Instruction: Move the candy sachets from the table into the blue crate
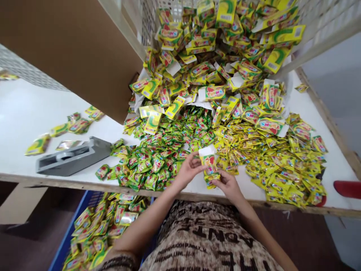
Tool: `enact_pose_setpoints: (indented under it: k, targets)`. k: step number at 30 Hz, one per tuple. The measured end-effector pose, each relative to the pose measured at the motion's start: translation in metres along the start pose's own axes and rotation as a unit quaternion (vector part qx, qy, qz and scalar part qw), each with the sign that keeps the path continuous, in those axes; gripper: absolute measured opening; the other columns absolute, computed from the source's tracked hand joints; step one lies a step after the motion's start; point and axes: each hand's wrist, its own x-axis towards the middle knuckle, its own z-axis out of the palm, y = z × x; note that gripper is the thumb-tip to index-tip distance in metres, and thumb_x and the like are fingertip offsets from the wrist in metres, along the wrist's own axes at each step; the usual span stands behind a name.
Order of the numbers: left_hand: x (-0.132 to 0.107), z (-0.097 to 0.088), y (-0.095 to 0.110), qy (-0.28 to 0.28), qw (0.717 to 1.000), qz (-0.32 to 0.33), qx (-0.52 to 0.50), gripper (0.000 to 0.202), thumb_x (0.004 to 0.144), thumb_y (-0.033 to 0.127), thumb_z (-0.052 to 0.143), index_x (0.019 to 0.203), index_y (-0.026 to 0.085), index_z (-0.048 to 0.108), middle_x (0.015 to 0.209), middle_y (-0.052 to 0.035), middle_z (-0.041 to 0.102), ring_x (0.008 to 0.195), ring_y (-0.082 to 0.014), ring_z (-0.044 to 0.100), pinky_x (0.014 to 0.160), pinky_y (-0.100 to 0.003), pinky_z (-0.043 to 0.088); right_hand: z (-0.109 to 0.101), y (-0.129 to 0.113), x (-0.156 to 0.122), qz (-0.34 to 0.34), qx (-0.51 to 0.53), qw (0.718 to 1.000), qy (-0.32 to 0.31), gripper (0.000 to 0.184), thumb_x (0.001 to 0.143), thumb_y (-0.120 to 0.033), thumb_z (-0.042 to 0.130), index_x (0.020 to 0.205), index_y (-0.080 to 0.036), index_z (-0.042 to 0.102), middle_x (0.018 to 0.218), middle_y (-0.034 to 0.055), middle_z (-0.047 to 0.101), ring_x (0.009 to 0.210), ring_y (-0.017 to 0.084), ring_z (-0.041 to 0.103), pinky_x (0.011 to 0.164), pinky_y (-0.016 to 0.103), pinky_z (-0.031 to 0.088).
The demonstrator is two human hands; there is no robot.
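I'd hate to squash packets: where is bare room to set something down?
Far left, the white tabletop is bare between the white lattice crate and the wooden front edge, left of loose yellow packets. A narrower patch lies right of the heaped yellow sachets, behind the long red object. The centre is crowded with heaped green sachets and piled yellow cartons.

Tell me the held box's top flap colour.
The top flap is white; best seen in head view.
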Motion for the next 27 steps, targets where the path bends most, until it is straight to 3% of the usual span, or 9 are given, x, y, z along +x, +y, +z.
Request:
enact_pose_setpoints:
  k: [2, 4, 7, 9, 12, 17, 21, 24, 27]
  targets:
    - [-0.004, 0.008, -0.018, 0.009, 0.998, -0.039, -0.04, 0.05, 0.072, 0.037, 0.078, 0.112, 0.017, 0.056, 0.106, -0.011, 0.068, 0.1, -0.0244, 0.065, 0.093, -0.04, 0.05, -0.002, 0.002, -0.005, -0.026, -0.059, 0.998, -0.002, 0.029, 0.075, -0.044, 0.074, 0.096, -0.023, 0.072, 0.102, 0.0076, 0.07, 0.095, 0.026, 0.066, 0.085, 0.04, 0.056]
    - [-0.007, 0.012, -0.033, 0.005, 0.998, -0.048, -0.032, 0.042, 0.069, 0.04, 0.079, 0.099, 0.017, 0.062, 0.103, -0.0097, 0.069, 0.098, -0.0244, 0.065, 0.092, -0.039, 0.05, -0.011, -0.001, -0.006, -0.043, -0.121, 0.99, 0.051, 0.027, 0.076, -0.043, 0.073, 0.094, -0.023, 0.073, 0.107, 0.009, 0.069, 0.103, 0.028, 0.064, 0.089, 0.042, 0.055]
    - [-0.011, 0.013, -0.044, -0.046, 0.997, -0.057, 0.002, 0.038, 0.068, 0.041, 0.079, 0.096, 0.019, 0.064, 0.096, -0.0062, 0.07, 0.096, -0.0238, 0.065, 0.089, -0.036, 0.051, -0.024, -0.014, 0.0, -0.066, -0.145, 0.973, 0.169, 0.027, 0.081, -0.041, 0.069, 0.1, -0.023, 0.07, 0.1, 0.0092, 0.07, 0.092, 0.027, 0.067, 0.081, 0.042, 0.056]
    - [-0.017, 0.013, -0.044, -0.052, 0.997, -0.056, 0.032, 0.037, 0.069, 0.04, 0.078, 0.096, 0.019, 0.065, 0.089, -0.0039, 0.069, 0.092, -0.0227, 0.065, 0.085, -0.034, 0.052, -0.026, -0.028, 0.003, -0.112, -0.184, 0.96, 0.179, 0.023, 0.082, -0.037, 0.068, 0.1, -0.024, 0.069, 0.097, 0.0085, 0.07, 0.09, 0.026, 0.066, 0.081, 0.041, 0.055]
    - [-0.025, 0.014, -0.041, -0.029, 0.997, -0.063, 0.046, 0.038, 0.067, 0.04, 0.079, 0.094, 0.017, 0.063, 0.083, -0.0023, 0.066, 0.088, -0.0216, 0.064, 0.083, -0.033, 0.052, -0.022, -0.042, 0.008, -0.174, -0.27, 0.937, 0.136, 0.015, 0.083, -0.034, 0.068, 0.094, -0.024, 0.07, 0.096, 0.0075, 0.07, 0.095, 0.026, 0.064, 0.089, 0.042, 0.051]
    - [-0.033, 0.011, -0.047, -0.051, 0.994, -0.102, 0.003, 0.043, 0.064, 0.039, 0.082, 0.092, 0.016, 0.06, 0.084, -0.0028, 0.066, 0.087, -0.0202, 0.063, 0.083, -0.031, 0.051, -0.016, -0.038, 0.013, -0.145, -0.242, 0.95, 0.133, 0.023, 0.085, -0.034, 0.065, 0.106, -0.023, 0.064, 0.093, 0.0043, 0.068, 0.083, 0.021, 0.064, 0.078, 0.035, 0.051]
    - [-0.039, 0.012, -0.049, -0.059, 0.995, -0.082, -0.023, 0.038, 0.068, 0.037, 0.079, 0.093, 0.017, 0.059, 0.086, -0.0019, 0.066, 0.084, -0.0171, 0.063, 0.084, -0.03, 0.049, -0.017, -0.036, 0.012, -0.186, -0.352, 0.914, 0.084, 0.014, 0.087, -0.028, 0.061, 0.1, -0.021, 0.064, 0.094, 0.0071, 0.067, 0.093, 0.024, 0.061, 0.086, 0.037, 0.047]
    - [-0.041, 0.014, -0.047, -0.067, 0.995, -0.069, -0.016, 0.034, 0.072, 0.034, 0.077, 0.095, 0.016, 0.059, 0.088, -0.0025, 0.066, 0.086, -0.0171, 0.063, 0.085, -0.029, 0.048, -0.018, -0.047, 0.012, -0.191, -0.408, 0.893, 0.014, 0.014, 0.087, -0.018, 0.057, 0.098, -0.02, 0.065, 0.093, 0.0083, 0.066, 0.093, 0.024, 0.058, 0.085, 0.037, 0.045]
    - [-0.042, 0.017, -0.043, -0.083, 0.994, -0.067, 0.01, 0.034, 0.074, 0.034, 0.075, 0.1, 0.016, 0.06, 0.089, -0.0031, 0.066, 0.089, -0.0183, 0.062, 0.085, -0.03, 0.048, -0.019, -0.065, 0.013, -0.175, -0.465, 0.862, -0.105, 0.02, 0.082, -0.007, 0.054, 0.094, -0.018, 0.066, 0.089, 0.009, 0.065, 0.092, 0.025, 0.056, 0.084, 0.036, 0.044]
